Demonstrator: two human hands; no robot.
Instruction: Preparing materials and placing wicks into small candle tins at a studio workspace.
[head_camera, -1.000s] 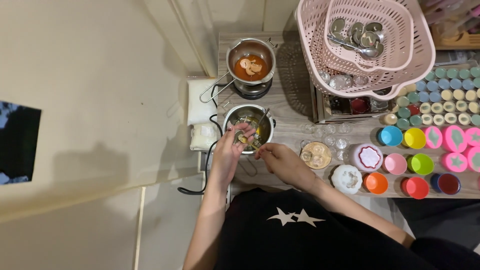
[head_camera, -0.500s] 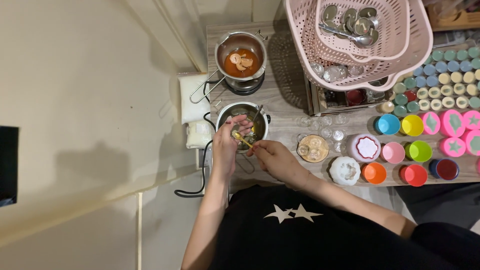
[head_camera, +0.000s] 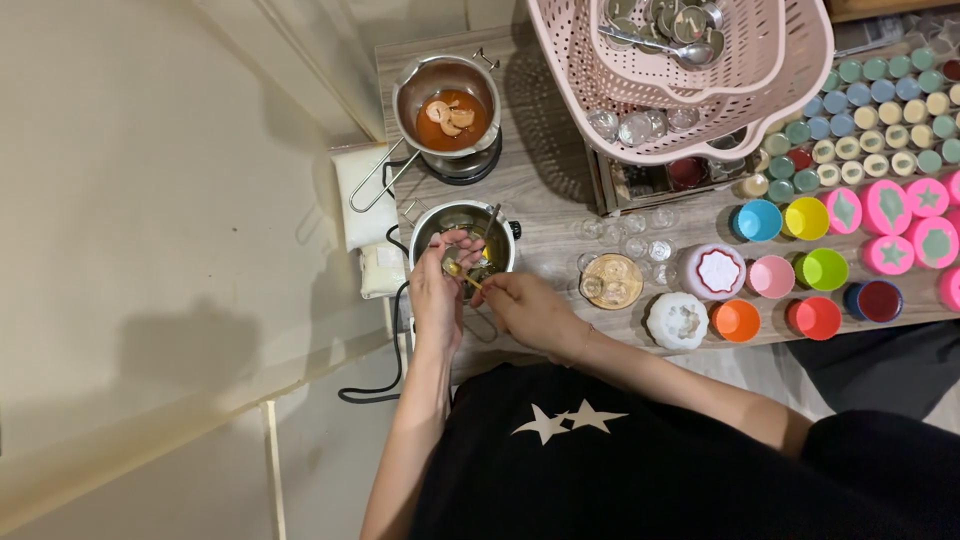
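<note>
Pot (head_camera: 502, 226) under hands, perhaps crowded.

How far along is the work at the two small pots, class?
Done: the far pot already holds orange liquid with pale pieces floating. In hand: the left hand holds something small over the near pot while the right hand works at it with a thin yellow tool. Left: the coloured cups look unfilled.

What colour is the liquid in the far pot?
Orange-brown, seen in the head view, in the far pot.
</note>
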